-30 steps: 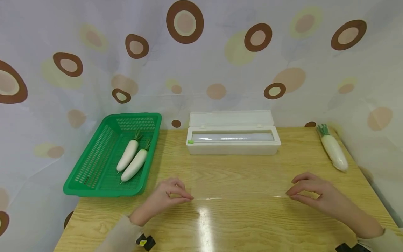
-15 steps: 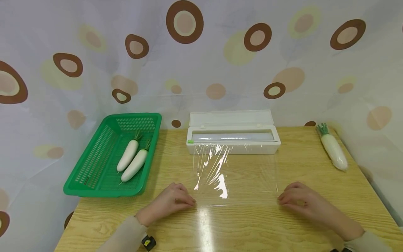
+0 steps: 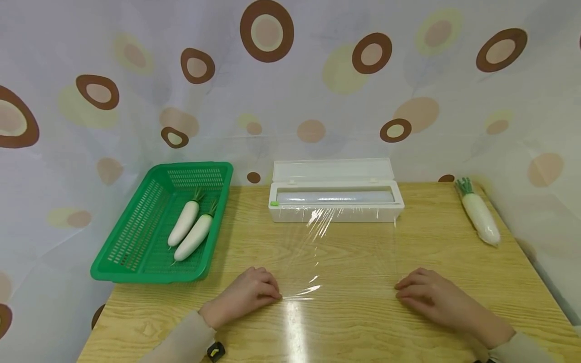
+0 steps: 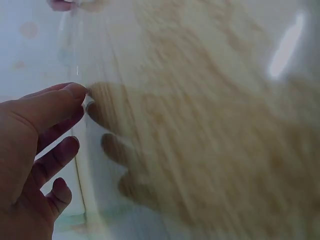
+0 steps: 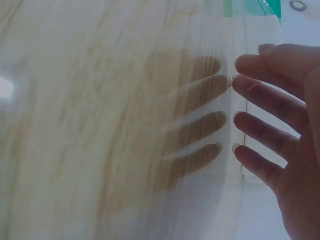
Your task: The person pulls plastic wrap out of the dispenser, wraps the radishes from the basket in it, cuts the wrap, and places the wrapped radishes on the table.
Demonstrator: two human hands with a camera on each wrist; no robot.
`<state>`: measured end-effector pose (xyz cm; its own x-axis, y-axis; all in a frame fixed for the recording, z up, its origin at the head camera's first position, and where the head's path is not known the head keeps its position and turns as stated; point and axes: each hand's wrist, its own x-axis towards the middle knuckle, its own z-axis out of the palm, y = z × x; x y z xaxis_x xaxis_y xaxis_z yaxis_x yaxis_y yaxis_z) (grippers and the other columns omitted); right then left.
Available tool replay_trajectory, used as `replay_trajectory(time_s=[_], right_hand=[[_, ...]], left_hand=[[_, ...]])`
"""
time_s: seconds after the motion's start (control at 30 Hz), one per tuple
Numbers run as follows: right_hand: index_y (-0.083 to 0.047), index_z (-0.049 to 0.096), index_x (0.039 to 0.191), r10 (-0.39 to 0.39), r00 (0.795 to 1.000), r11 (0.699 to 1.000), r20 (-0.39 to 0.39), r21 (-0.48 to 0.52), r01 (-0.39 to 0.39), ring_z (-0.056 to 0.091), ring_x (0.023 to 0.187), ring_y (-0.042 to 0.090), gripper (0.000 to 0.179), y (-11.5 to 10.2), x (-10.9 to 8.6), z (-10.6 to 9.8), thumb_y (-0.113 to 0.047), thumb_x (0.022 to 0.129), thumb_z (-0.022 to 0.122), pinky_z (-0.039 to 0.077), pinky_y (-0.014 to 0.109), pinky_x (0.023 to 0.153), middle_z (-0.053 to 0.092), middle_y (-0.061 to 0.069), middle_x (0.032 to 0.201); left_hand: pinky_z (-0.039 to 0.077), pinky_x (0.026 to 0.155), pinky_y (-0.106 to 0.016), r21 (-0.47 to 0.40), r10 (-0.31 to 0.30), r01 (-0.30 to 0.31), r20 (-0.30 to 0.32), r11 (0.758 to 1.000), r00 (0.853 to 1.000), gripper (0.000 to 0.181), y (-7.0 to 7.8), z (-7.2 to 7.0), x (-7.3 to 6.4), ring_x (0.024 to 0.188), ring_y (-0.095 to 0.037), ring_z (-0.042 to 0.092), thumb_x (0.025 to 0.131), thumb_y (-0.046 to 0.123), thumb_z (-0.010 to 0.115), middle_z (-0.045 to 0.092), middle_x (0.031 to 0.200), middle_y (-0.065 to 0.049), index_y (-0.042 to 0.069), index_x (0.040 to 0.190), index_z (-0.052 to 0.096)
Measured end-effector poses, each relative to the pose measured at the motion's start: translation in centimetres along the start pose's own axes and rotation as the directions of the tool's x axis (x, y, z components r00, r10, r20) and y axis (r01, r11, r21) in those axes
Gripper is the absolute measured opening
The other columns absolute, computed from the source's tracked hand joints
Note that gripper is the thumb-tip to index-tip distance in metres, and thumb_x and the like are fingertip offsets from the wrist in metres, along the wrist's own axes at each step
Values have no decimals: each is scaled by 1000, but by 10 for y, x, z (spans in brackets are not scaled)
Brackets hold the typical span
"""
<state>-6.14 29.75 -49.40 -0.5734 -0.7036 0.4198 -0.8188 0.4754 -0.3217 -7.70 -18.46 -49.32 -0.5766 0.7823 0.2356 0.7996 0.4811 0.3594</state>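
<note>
A clear sheet of plastic wrap (image 3: 313, 252) stretches over the wooden table from the front of a white wrap dispenser (image 3: 336, 214), whose lid stands up. Inside the dispenser lies the wrap roll (image 3: 336, 196). At the sheet's near left corner my left hand (image 3: 249, 295) pinches its edge between thumb and index finger; the left wrist view shows the thumb (image 4: 70, 95) there. My right hand (image 3: 438, 300) is at the near right corner, fingertips right at the sheet's edge. In the right wrist view its fingers (image 5: 265, 95) are extended and spread, their reflections beside them.
A green basket (image 3: 145, 272) holding two white radishes (image 3: 195, 237) stands at the left. Another white radish (image 3: 481, 219) lies near the table's right edge. A patterned cloth (image 3: 313, 91) hangs behind the wooden table (image 3: 363, 333).
Both hands have come nearer the person and lower, the right also moving left. The wrap's front edge has come with them, and bright creases now show in it. Basket and radishes are unmoved.
</note>
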Motion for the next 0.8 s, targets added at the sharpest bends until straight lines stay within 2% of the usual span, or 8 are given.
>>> replay_trajectory(time_s=[0.23,0.4,0.47,0.63,0.7,0.8], right_hand=[[-17,78,119,52,999,998,7,-31,-52,63,91,0,41,-7,0,-4,-4,81,85,44,15,84,74,-16,107],[-21,77,113,87,996,996,35,4,-87,66,95,4,35,-10,1,-8,-4,84,83,45,14,88,74,-13,111],[-26,77,105,74,997,997,35,24,-75,66,95,6,32,-10,3,-7,-3,83,84,45,14,88,72,-12,110],[-28,76,99,30,999,998,28,58,-31,62,91,3,28,-7,6,-4,-4,85,82,45,14,83,67,-13,103],[-26,76,101,39,998,998,39,54,-41,61,90,1,26,-8,7,-5,-5,87,81,46,15,81,68,-16,102],[-19,76,110,105,991,993,78,54,-109,61,88,-2,24,-9,8,-8,-5,91,78,50,19,75,70,-17,100]], left_hand=[[44,76,-21,118,66,-65,0,991,998,7,1,0,1,87,-6,59,91,23,82,70,94,12,22,98,83],[47,78,-22,87,39,-40,12,995,999,9,2,-1,-1,86,-6,59,94,21,80,70,93,11,20,103,82],[49,80,-23,71,22,-23,20,997,1000,11,2,-2,-1,88,-7,60,95,20,78,71,95,10,19,105,82],[50,83,-25,76,16,-18,31,997,999,13,3,-3,-1,91,-7,63,97,22,75,73,98,10,20,109,81],[50,82,-25,77,18,-20,28,997,999,14,3,-3,-1,90,-7,62,98,22,74,74,99,10,19,111,80],[51,82,-24,69,14,-15,17,997,1000,16,3,-3,0,90,-7,62,99,22,73,75,101,11,18,113,79]])
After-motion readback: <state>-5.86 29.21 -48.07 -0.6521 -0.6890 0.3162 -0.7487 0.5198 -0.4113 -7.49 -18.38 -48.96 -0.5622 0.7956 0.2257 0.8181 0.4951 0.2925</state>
